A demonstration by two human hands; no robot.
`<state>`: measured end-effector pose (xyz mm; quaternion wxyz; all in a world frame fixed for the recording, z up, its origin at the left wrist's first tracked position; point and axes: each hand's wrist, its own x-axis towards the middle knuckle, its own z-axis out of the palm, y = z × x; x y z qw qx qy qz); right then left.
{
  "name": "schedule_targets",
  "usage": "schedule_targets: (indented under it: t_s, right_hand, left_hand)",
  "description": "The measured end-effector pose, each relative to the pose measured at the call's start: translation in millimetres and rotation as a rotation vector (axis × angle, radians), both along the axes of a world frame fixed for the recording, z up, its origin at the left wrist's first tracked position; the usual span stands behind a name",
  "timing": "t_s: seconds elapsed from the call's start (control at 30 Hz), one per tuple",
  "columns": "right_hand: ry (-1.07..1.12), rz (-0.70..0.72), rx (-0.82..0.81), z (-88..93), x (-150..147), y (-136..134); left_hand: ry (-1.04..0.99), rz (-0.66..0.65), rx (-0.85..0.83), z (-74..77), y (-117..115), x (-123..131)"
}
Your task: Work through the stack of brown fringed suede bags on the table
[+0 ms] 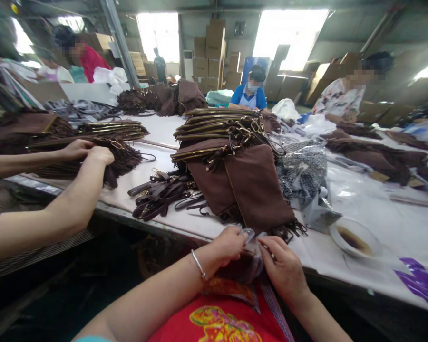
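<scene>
My left hand [228, 247], with a silver bangle on the wrist, and my right hand [283, 268] are pinched together at the table's near edge. Both are closed on a small clear plastic piece [250, 234] held over a brown suede bag [244, 268] in my lap. Just beyond them a brown fringed suede bag [251, 187] leans against a stack of brown bags with gold zips [217, 130].
A pile of dark brown leather straps [162, 192] lies left of the stack. A co-worker's two hands [87, 152] at left rest on fringed bags. A white bowl with dark liquid [355, 237] stands right, by plastic bags [306, 175]. Other people sit across the white table [395, 223].
</scene>
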<state>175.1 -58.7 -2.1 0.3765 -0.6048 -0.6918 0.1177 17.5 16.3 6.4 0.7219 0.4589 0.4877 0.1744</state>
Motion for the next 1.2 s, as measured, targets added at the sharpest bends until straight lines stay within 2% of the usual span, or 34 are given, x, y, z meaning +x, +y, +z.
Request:
schedule_targets:
  t_s: [0.17, 0.27, 0.33, 0.47, 0.57, 0.67, 0.77, 0.87, 1.0, 1.2]
  right_hand:
    - [-0.346, 0.143, 0.11, 3.5, -9, 22]
    - [-0.378, 0.184, 0.116, 10.0, -16, 28]
    - [-0.361, 0.213, 0.097, 16.2, -20, 30]
    - [-0.34, 0.218, -0.012, 28.1, -25, 34]
    - [-0.349, 0.206, -0.113, 34.2, -26, 42]
    - [-0.333, 0.171, -0.15, 39.9, -23, 48]
    - [-0.327, 0.251, -0.142, 47.5, -21, 51]
    - [-0.449, 0.373, -0.159, 54.4, -25, 52]
    - [-0.64, 0.395, -0.154, 58.5, -35, 58]
    - [-0.671, 0.443, -0.219, 57.7, -38, 70]
  left_hand:
    - [-0.088, -0.069, -0.041, 4.1, 1, -17]
    - [-0.018, -0.105, 0.031, 5.1, -2, -30]
    - [0.058, -0.139, 0.217, 5.3, -5, -37]
    - [0.242, -0.192, 0.702, 6.8, -11, -42]
    - [0.327, -0.202, 0.873, 6.0, -14, -40]
    - [0.34, -0.163, 0.871, 1.6, -13, -39]
    - [0.304, -0.121, 0.802, -2.9, -12, -40]
    - [0.276, -0.1, 0.816, -2.6, -13, -41]
    - [0.355, -0.11, 0.836, 3.4, -15, -40]
    - [0.385, -0.135, 0.854, 2.2, -18, -42]
